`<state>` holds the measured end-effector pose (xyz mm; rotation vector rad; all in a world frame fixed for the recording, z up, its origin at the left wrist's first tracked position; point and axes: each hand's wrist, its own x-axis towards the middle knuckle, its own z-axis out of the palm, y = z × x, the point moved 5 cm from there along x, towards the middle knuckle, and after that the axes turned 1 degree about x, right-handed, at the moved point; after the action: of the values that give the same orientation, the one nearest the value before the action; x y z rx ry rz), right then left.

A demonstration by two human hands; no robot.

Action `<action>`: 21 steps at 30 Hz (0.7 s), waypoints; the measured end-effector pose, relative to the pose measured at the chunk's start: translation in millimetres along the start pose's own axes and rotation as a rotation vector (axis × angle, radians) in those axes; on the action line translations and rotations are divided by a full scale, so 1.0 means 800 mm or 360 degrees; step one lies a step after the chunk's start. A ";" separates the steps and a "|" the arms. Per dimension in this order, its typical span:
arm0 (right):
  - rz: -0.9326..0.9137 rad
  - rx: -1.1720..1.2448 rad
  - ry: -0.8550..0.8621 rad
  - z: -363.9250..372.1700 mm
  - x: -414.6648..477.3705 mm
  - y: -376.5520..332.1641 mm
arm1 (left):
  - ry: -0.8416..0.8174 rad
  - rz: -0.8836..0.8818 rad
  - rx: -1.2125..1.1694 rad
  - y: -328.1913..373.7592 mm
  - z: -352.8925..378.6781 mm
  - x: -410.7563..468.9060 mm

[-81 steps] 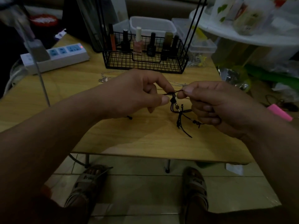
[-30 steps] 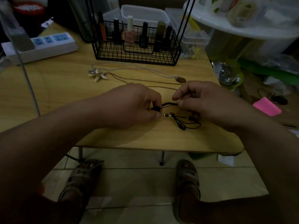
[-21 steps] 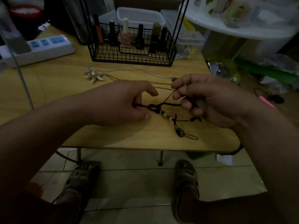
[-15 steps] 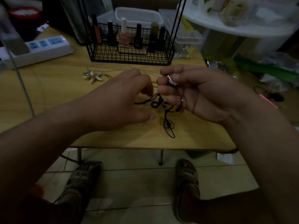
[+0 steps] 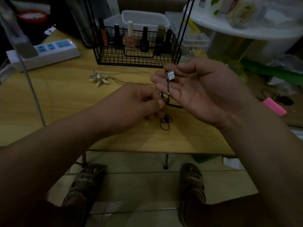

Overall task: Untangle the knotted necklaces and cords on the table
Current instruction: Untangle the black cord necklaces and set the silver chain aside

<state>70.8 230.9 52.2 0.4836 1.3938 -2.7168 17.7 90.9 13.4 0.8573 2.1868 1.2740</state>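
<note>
Your left hand is curled knuckles-up just above the worktop, its thumb and fingertips pinching the black cord at a small knot or bead. Your right hand is raised beside it with the palm turned toward you. Its thumb and forefinger pinch the square silver pendant at the cord's upper end, and the other fingers lie loosely bent. The cord runs taut from the pendant down across your right fingers to the left hand's pinch. Below that it drops into a small tangle of loops lying on the worktop near the front edge.

Farther back on the worktop lies a silver chain with a pale starfish charm, and a thin brown cord lies just beside it. Behind them stands a black wire basket holding nail-polish bottles. Their labels are too small and dim to read. A white power strip with blue sockets and a lit red lamp sits at the back left. A pink block lies off to the right.

On the floor under the worktop, each of your sandals carries dark lettering across the strap, too blurred to make out.
</note>
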 end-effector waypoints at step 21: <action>-0.0176 -0.1668 0.0111 -0.032 -0.003 -0.007 | -0.0135 -0.0222 -0.0720 -0.001 0.005 -0.012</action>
<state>78.5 254.7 43.2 0.3924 2.5691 -1.6244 26.5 85.8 11.4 0.5552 1.7539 1.5447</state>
